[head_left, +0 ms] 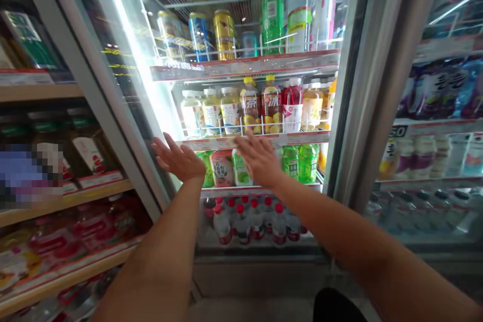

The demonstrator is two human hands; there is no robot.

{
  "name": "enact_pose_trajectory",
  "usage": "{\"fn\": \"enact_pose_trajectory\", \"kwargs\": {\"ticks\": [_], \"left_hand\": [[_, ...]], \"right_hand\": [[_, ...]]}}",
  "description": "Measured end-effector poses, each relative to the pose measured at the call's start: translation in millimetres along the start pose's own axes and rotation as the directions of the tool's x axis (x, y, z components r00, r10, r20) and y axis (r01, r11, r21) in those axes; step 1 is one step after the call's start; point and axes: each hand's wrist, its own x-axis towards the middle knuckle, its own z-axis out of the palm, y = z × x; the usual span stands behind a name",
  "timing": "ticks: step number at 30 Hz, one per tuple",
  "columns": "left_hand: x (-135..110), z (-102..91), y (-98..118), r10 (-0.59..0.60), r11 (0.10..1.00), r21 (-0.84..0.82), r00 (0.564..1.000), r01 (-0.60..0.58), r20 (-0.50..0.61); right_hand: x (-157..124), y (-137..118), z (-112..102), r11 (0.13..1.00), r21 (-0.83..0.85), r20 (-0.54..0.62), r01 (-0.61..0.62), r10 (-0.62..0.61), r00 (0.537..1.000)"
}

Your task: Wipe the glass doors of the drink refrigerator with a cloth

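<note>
Both my hands reach toward a lit drinks fridge full of bottles and cans. My left hand [180, 160] is open, palm turned up and fingers apart, near the left side of the fridge opening. My right hand [261, 158] has its fingers stretched out flat, in front of the wire-fronted middle shelf [307, 137]; nothing shows in it. Behind and above it stand dark tea bottles with yellow caps [250, 103] and a red drink bottle [293, 105]. Between the hands, a pink-labelled bottle [222, 167] is on the shelf below. Green bottles [308, 163] stand right of my right hand.
Cans [225, 35] and a tall green bottle [272, 12] fill the upper shelf. Red-capped water bottles [241, 224] stand at the bottom. A metal door frame [381, 85] rises at the right. Wooden-edged shelves [109, 191] with bottles line the left.
</note>
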Motion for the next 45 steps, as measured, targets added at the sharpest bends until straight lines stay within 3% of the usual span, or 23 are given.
{"fn": "enact_pose_trajectory", "kwargs": {"ticks": [3, 5, 8, 9, 11, 13, 15, 18, 20, 22, 24, 26, 29, 31, 34, 37, 40, 42, 45], "left_hand": [[0, -1.2, 0, -0.023, 1.000, 0.022, 1.000, 0.023, 0.012], [0, -1.2, 1, -0.047, 0.998, 0.042, 0.999, 0.046, 0.015], [0, -0.2, 1, -0.050, 0.998, 0.050, 0.999, 0.050, 0.008], [0, 0.2, 0, -0.043, 0.998, 0.048, 0.999, 0.043, 0.004], [-1, 0.9, 0, -0.031, 0.998, 0.045, 1.000, 0.031, -0.003], [-2, 1.4, -1, -0.029, 0.999, 0.043, 1.000, 0.030, -0.006], [-2, 1.7, -1, -0.039, 0.998, 0.039, 0.999, 0.039, -0.015], [-2, 1.6, -1, -0.037, 0.999, 0.029, 0.999, 0.037, -0.022], [-1, 1.0, -1, -0.033, 0.999, 0.018, 0.999, 0.033, -0.015], [-1, 0.2, -2, -0.038, 0.999, 0.006, 0.999, 0.038, 0.001], [-1, -0.3, -2, -0.048, 0.999, -0.004, 0.999, 0.048, 0.012], [-1, -0.4, -3, -0.049, 0.999, -0.010, 0.999, 0.050, 0.015], [-1, 0.0, -3, -0.039, 0.999, -0.005, 0.999, 0.039, -0.001], [-1, 0.1, -3, -0.032, 0.999, -0.001, 0.999, 0.032, -0.009], [-1, -0.5, -2, -0.037, 0.999, 0.002, 0.999, 0.037, -0.009], [-1, -1.3, -1, -0.042, 0.999, 0.005, 0.999, 0.042, -0.008], [-1, -1.1, -3, -0.039, 0.999, 0.006, 0.999, 0.040, -0.004], [-1, -0.3, -4, -0.046, 0.999, 0.008, 0.999, 0.046, 0.007], [-1, 0.9, -6, -0.063, 0.998, -0.002, 0.998, 0.063, 0.022]], "right_hand": [[-23, -21, 25, 0.959, 0.050, 0.079, 0.280, -0.283, 0.956], [-31, -9, 20, 0.950, 0.003, 0.005, 0.311, -0.311, 0.950], [-35, 34, -12, 0.992, -0.101, -0.205, 0.073, -0.093, 0.974], [-35, 48, -23, 0.992, -0.112, -0.289, -0.057, 0.022, 0.957], [-32, 69, -40, 0.958, -0.096, -0.433, -0.268, 0.203, 0.878], [-29, 72, -41, 0.935, -0.066, -0.494, -0.348, 0.272, 0.826], [-30, 55, -28, 0.954, -0.055, -0.447, -0.295, 0.241, 0.861], [-37, 11, 4, 0.998, -0.060, -0.248, -0.023, 0.008, 0.969], [-40, -13, 19, 0.979, -0.047, -0.088, 0.197, -0.200, 0.976], [-39, -19, 19, 0.952, -0.027, 0.010, 0.304, -0.304, 0.953], [-34, -5, 5, 0.969, -0.050, -0.013, 0.241, -0.242, 0.970], [-27, 24, -19, 0.994, -0.099, -0.152, 0.048, -0.063, 0.986], [-14, 67, -50, 0.967, -0.113, -0.387, -0.228, 0.169, 0.907], [-8, 77, -56, 0.953, -0.108, -0.446, -0.283, 0.208, 0.870], [-10, 53, -35, 0.971, -0.099, -0.375, -0.218, 0.167, 0.912], [-20, 1, 3, 0.998, -0.060, -0.160, 0.000, -0.010, 0.987], [-29, -37, 27, 0.975, 0.038, 0.083, 0.219, -0.222, 0.972], [-32, -37, 25, 0.964, 0.067, 0.129, 0.257, -0.264, 0.956], [-26, -1, 1, 0.987, -0.019, -0.041, 0.158, -0.159, 0.986]]}}
